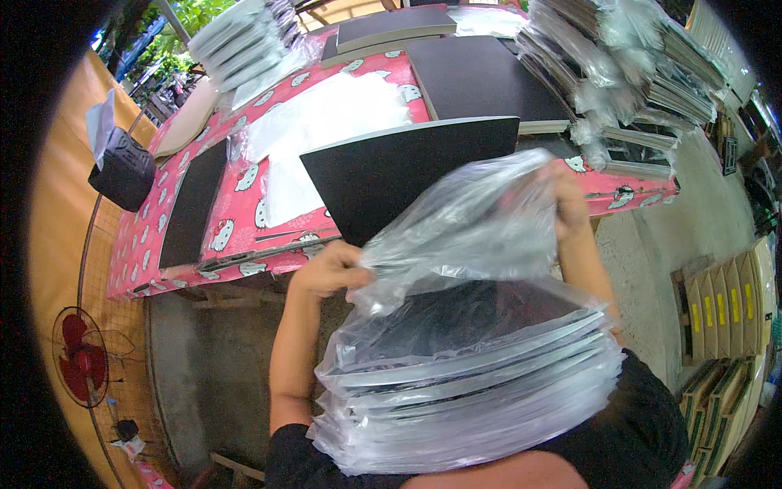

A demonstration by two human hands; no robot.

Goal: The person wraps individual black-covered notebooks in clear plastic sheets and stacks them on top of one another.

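Observation:
Both of my hands stretch a clear plastic bag [464,224] between them, in front of the pink table. The fingers of my left hand [330,269] are closed on the bag's left side. On the far right side my right hand [570,200] is closed on the bag too, its fingers partly hidden and blurred. Behind the bag a black board [399,167] with a pale upper edge stands tilted over the table's near edge; what holds it up is hidden. Close against my body is a stack of black boards in clear plastic [481,391], below the bag.
The pink patterned table [285,90] bears white sheets [326,122], a black board stack [485,77] and a flat black panel [195,204]. Wrapped stacks [643,73] rise at the right. A black bin [122,175] and red fan [84,359] are left; brown packages [725,306] stand right.

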